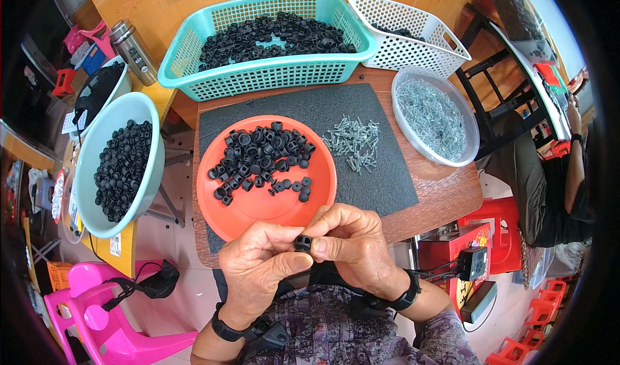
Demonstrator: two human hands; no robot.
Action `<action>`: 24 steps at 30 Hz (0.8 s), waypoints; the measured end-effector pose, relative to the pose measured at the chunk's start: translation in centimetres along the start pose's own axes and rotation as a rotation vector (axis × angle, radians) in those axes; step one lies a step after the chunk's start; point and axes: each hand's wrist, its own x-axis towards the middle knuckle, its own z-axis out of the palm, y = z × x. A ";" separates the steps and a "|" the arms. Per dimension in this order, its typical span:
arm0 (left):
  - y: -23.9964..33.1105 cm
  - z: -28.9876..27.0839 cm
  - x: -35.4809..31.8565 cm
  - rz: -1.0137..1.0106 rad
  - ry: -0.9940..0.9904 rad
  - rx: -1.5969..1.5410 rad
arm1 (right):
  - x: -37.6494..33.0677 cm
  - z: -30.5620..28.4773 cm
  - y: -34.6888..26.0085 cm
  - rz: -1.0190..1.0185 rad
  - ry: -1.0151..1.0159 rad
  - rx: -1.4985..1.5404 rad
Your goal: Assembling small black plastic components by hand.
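Observation:
A small black plastic part (302,243) with a hole through it is pinched between the thumbs and fingers of both hands, just in front of the orange bowl. My left hand (261,262) grips it from the left, and my right hand (352,245) from the right. The fingertips hide part of it. Many similar black parts lie heaped in the orange bowl (226,216), with a few spread near its right side. Loose silver screws (354,143) form a pile on the dark mat (394,187), right of the bowl.
A teal basket (271,73) of black parts and a white perforated basket (413,54) stand at the back. To the right sits a clear tub (434,116) of screws; to the left, a pale green basin (155,165) of black parts. A steel flask (134,52) stands back left.

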 end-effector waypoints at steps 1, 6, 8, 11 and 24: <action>0.2 0.1 -0.1 0.002 0.004 0.001 | 0.0 0.1 0.1 0.002 -0.004 0.001; 0.1 1.0 -0.2 0.068 0.097 0.066 | -0.2 0.2 0.4 -0.082 0.035 -0.126; -0.3 0.4 -0.1 0.163 0.054 0.202 | -0.4 0.2 0.4 -0.098 0.023 -0.137; -0.2 0.1 0.2 0.303 0.001 0.357 | -0.6 0.5 0.5 -0.136 0.020 -0.154; -0.9 -0.5 1.1 0.523 -0.070 0.398 | -1.2 1.0 0.0 -0.116 -0.063 -0.088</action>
